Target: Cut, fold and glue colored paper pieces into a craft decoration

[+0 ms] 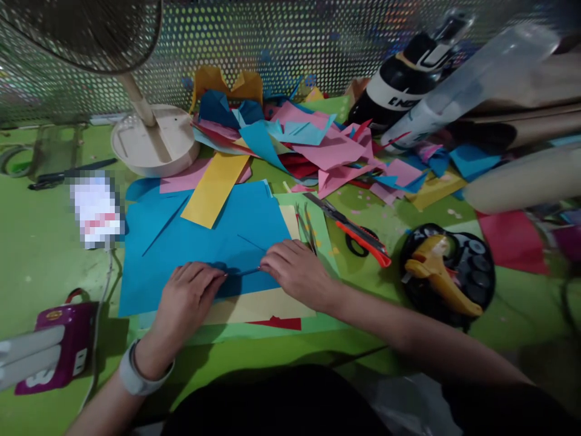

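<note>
Presently, the blue paper sheet (200, 236) is pressed down by the left hand (188, 297) and the right hand (297, 272), both unclenched, nothing grasped.

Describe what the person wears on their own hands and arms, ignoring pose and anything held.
The left hand and the right hand are bare: no gloves, no rings that show. A smooth pale grey wristband, like a watch strap, circles the left wrist. No sleeves cover either forearm.
</note>
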The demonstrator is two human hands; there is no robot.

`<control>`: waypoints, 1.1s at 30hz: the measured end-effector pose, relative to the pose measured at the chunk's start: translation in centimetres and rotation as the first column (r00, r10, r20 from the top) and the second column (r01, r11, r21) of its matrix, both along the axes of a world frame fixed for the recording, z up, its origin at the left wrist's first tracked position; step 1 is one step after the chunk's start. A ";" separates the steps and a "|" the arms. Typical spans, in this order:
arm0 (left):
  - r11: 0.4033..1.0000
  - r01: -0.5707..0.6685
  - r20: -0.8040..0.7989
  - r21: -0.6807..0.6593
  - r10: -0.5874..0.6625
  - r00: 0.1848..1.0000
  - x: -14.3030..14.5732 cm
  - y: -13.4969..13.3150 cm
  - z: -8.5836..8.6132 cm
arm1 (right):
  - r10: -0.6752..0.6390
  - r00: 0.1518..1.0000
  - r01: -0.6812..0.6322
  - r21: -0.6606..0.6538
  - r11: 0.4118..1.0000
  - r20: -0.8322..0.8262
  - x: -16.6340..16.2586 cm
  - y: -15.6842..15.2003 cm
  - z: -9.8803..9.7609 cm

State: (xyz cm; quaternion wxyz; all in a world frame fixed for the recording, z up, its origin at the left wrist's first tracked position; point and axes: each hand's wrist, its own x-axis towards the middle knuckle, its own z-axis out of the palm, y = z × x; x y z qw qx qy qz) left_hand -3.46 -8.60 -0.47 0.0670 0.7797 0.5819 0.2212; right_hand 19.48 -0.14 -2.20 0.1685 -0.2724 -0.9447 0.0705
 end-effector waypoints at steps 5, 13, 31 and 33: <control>0.997 -0.066 -0.113 0.050 0.072 0.991 0.6 -0.3 0.2 | -0.042 0.999 0.042 -0.099 0.994 0.009 -0.5 0.3 0.1; 0.985 0.139 -0.293 0.105 -0.103 0.950 3.0 -1.4 -1.3 | -0.041 0.999 0.044 -0.088 0.995 0.032 -0.7 0.5 0.2; 0.999 -0.008 -0.336 -0.043 -0.007 0.942 4.9 -2.8 -1.3 | -0.054 0.998 0.056 -0.196 0.979 0.014 -0.9 0.5 0.8; 1.000 0.001 -0.333 -0.012 -0.005 0.943 4.8 -2.7 -1.6 | -0.061 0.998 0.064 -0.233 0.970 0.019 -0.9 0.7 0.9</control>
